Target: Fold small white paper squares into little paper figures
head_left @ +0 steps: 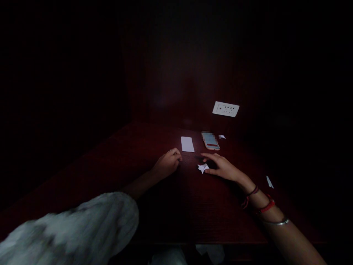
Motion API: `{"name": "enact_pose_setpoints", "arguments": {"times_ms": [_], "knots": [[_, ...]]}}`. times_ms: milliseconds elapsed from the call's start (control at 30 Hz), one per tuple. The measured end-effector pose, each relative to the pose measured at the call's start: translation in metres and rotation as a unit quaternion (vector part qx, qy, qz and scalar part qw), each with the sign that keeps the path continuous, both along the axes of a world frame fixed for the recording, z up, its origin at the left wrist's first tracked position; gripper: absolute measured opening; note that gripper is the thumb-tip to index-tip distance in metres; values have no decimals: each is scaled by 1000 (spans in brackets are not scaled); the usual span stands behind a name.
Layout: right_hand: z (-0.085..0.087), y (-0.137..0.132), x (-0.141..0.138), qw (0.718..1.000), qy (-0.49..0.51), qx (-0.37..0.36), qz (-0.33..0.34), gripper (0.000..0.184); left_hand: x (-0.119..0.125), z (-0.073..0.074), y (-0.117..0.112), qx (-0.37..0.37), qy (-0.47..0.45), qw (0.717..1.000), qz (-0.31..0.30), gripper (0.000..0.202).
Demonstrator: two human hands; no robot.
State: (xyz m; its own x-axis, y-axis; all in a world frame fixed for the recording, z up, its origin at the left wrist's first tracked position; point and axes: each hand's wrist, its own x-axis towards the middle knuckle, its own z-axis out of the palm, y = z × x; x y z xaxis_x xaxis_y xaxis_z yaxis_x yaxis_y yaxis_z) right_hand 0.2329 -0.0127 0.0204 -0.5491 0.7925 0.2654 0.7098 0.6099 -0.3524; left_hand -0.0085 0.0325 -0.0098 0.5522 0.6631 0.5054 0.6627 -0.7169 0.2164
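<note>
A small folded white paper piece [203, 168] with pointed corners lies on the dark red table. Over its right side reaches my right hand [220, 166], fingers stretched and apart; the thumb tip is at the paper's edge, but the hand does not grip it. My left hand [167, 162] rests on the table to the left, its fingers curled in, a ring on one of them, and no object shows in it. Just beyond that hand is a flat white sheet of paper [188, 144].
A phone [210, 141] in an orange-edged case lies behind my right hand. White paper scraps lie near the phone [222, 136] and at the right [269, 182]. On the back wall is a white socket panel [225, 109]. The surroundings are very dark.
</note>
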Motion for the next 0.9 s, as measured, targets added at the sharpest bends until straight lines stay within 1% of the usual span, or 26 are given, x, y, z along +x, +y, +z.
{"name": "enact_pose_setpoints", "arguments": {"times_ms": [67,133,200,267,333,400,500,600,667,700,800,900], "knots": [[2,4,6,999,-43,-20,15,67,0,-1,1,-2,-4,1000,-3,22],[0,9,10,995,-82,-43,26,68,1,-1,0,-6,-9,1000,-4,23],[-4,13,10,993,-102,-49,31,61,2,-1,-1,-10,-12,1000,-7,22],[-6,17,7,994,-100,-36,34,48,3,-1,-2,-14,-13,1000,-15,22],[-5,19,3,994,-95,-22,42,33,3,-1,-2,-15,-12,1000,-23,23],[0,18,0,995,-89,-11,46,26,3,-2,-1,-16,-10,999,-30,23],[10,15,1,996,-76,9,39,29,3,-4,0,-12,-7,999,-38,24],[13,14,3,996,-84,1,42,45,2,-5,0,-5,-4,999,-39,24],[9,15,3,994,-99,-20,38,52,2,-5,0,-1,-2,999,-34,24],[6,15,1,993,-105,-29,32,50,2,-5,0,2,-1,999,-32,24],[-4,17,-6,994,-100,-29,12,37,3,-3,-1,17,9,999,-27,24],[-9,18,-10,996,-86,-17,3,27,6,0,-1,37,24,999,-25,22]]}}
